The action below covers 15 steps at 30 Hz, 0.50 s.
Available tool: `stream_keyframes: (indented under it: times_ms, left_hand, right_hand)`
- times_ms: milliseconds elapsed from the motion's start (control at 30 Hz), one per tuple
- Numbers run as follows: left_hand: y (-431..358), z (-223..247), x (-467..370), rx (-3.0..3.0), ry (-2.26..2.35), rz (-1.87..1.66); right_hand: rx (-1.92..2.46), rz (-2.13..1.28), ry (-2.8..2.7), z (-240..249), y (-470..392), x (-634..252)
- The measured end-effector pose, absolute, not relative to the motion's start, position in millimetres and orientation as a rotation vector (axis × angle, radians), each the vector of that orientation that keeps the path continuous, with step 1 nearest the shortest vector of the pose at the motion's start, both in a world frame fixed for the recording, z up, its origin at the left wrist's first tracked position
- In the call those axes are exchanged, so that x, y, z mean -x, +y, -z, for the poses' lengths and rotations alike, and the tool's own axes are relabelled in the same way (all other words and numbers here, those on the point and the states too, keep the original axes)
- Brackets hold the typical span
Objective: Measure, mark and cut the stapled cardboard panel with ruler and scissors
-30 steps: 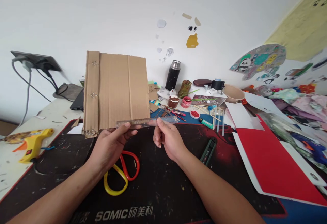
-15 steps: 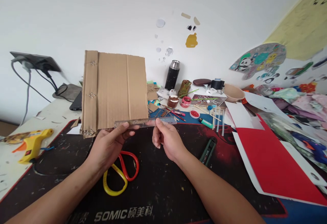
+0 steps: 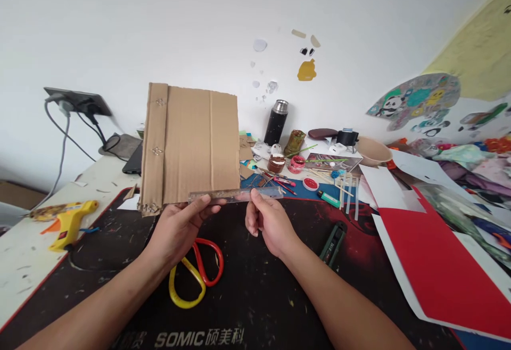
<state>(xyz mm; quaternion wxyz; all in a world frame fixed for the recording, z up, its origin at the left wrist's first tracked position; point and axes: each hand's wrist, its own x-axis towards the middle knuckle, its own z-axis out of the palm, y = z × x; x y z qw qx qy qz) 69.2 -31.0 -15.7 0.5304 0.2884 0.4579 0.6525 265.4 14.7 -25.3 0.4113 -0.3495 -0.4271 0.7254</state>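
Note:
Both hands grip a clear plastic ruler, level above the dark mat. My left hand pinches it near its left end between thumb and fingers. My right hand pinches it right of the middle, fingers curled below. Just behind the ruler stands an upright piece of brown cardboard, with a folded strip down its left side marked by small drawn shapes. Scissors with one red and one yellow handle loop lie beneath my left hand, their blades hidden. A dark green utility knife rests to the right of my right wrist.
A yellow glue gun lies at the left with its cord across the mat. Paint jars, a black thermos and several sticks crowd the back. Red card and white sheets cover the right side.
The whole view has shifted, so things appear a little farther right. Both hands keep the same hold on the ruler, and the cardboard stands as before.

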Motion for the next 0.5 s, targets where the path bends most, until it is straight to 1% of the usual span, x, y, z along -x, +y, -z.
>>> stream_keyframes:
  times_ms: [500]
  left_hand:
    - [-28.0,22.0,-67.2,-0.688,1.093,-1.538]
  right_hand:
    - [0.91,-1.786,-1.068,28.4,14.3,-261.9]
